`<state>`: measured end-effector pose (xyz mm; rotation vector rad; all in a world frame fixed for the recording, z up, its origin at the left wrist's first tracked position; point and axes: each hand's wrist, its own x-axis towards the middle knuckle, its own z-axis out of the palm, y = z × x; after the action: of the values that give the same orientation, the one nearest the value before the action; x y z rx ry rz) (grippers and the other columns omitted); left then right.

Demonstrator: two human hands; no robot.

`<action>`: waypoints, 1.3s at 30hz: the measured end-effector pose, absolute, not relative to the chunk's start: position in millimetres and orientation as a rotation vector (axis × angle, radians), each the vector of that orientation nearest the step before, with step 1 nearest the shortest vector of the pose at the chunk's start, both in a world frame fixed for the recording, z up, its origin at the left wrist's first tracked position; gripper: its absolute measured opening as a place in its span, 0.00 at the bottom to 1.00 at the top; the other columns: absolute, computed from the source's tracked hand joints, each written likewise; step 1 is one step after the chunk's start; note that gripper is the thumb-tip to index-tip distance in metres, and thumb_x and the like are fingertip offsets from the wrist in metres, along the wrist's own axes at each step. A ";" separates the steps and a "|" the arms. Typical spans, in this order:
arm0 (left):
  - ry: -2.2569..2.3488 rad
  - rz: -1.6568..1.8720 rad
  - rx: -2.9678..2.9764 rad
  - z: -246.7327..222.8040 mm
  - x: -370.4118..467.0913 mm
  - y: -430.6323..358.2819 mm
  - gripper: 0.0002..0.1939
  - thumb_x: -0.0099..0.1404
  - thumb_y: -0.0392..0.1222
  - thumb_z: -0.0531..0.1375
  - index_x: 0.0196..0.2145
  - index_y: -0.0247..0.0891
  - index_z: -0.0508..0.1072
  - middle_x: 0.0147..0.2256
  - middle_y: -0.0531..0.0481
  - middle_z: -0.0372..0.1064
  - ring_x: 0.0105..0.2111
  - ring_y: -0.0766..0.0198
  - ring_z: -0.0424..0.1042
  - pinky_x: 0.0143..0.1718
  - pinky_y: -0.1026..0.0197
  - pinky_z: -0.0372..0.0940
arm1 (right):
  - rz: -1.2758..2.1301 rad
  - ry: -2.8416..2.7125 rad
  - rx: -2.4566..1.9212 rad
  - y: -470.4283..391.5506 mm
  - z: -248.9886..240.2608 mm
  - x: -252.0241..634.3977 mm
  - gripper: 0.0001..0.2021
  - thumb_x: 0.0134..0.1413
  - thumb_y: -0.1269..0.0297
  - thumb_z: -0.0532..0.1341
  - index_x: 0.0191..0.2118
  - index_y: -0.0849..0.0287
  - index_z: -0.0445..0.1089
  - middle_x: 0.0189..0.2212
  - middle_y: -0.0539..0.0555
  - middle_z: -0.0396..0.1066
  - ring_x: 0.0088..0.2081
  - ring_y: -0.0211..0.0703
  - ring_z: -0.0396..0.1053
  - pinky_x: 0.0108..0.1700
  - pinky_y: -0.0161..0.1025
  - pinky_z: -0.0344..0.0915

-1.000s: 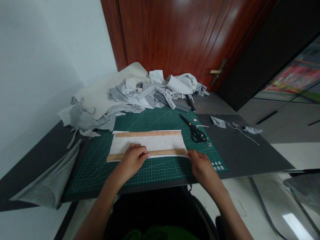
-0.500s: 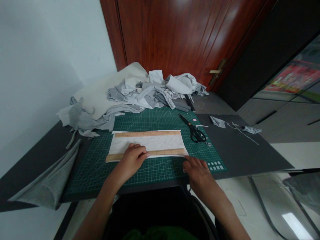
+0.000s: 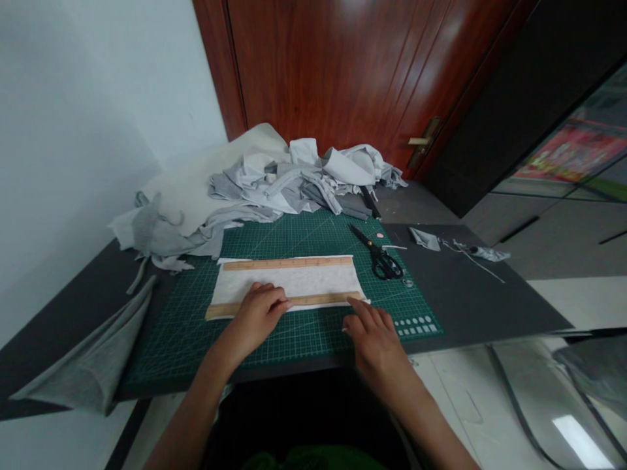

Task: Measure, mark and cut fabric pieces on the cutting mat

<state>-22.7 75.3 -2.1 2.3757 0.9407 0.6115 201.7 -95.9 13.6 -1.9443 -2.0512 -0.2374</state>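
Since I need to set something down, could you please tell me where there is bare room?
Bare: dark tabletop, right of the cutting mat and nearer than the grey scraps; the mat strip between left hand and right hand. Crowded: under the fabric pile behind, and around the scissors.

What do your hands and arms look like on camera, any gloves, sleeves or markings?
The left hand and right hand both look bare: no gloves, rings, watch or bracelet visible. No sleeves cover either forearm, and I see no cables or markings on them. Finer details such as nails are too small to make out.
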 end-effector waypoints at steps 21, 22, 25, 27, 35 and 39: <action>0.995 0.667 2.317 1.6 -23.0 66.5 0.08 0.72 0.41 0.56 0.33 0.42 0.69 0.33 0.51 0.70 0.41 0.55 0.66 0.45 0.54 0.59 | -0.143 -2.057 -1.996 -89.2 3.3 206.3 0.12 0.64 0.81 0.53 0.44 0.59 0.69 0.51 0.62 0.76 0.52 0.53 0.72 0.53 0.47 0.63; 0.999 0.662 2.326 0.9 -22.3 66.2 0.08 0.71 0.39 0.56 0.32 0.42 0.69 0.33 0.51 0.70 0.40 0.55 0.66 0.45 0.55 0.59 | -0.164 -2.059 -1.996 -89.5 2.1 205.8 0.12 0.64 0.80 0.53 0.45 0.59 0.68 0.51 0.62 0.75 0.51 0.53 0.71 0.53 0.48 0.63; 1.022 0.638 2.338 0.3 -19.9 65.0 0.08 0.68 0.36 0.59 0.30 0.41 0.68 0.31 0.52 0.70 0.39 0.55 0.66 0.43 0.56 0.59 | -0.230 -2.071 -2.005 -90.7 -1.9 203.2 0.12 0.65 0.80 0.53 0.45 0.59 0.68 0.52 0.63 0.74 0.51 0.56 0.71 0.52 0.49 0.64; 1.025 0.633 2.342 1.3 -18.9 63.1 0.08 0.68 0.34 0.60 0.30 0.41 0.68 0.30 0.52 0.70 0.38 0.57 0.66 0.43 0.56 0.58 | -0.263 -2.073 -2.010 -91.6 -4.7 201.4 0.11 0.64 0.80 0.53 0.46 0.60 0.68 0.51 0.64 0.74 0.51 0.57 0.71 0.51 0.51 0.64; 1.078 0.621 2.359 4.8 -17.4 56.0 0.09 0.72 0.36 0.58 0.31 0.40 0.70 0.32 0.51 0.71 0.39 0.57 0.67 0.45 0.56 0.58 | -0.375 -2.073 -1.966 -93.1 -15.4 202.0 0.11 0.65 0.79 0.53 0.46 0.58 0.65 0.50 0.62 0.75 0.47 0.56 0.73 0.46 0.49 0.65; 1.109 0.621 2.358 1.4 -15.2 56.5 0.08 0.69 0.34 0.60 0.30 0.40 0.69 0.31 0.51 0.71 0.38 0.57 0.67 0.45 0.56 0.58 | -0.468 -2.083 -1.934 -92.9 -18.9 203.3 0.09 0.66 0.77 0.53 0.45 0.57 0.64 0.48 0.62 0.76 0.46 0.57 0.73 0.44 0.49 0.65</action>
<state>-15.2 56.5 1.4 2.3583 1.1093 0.6207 203.3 -92.9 -18.9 -1.9345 -2.0833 -0.4678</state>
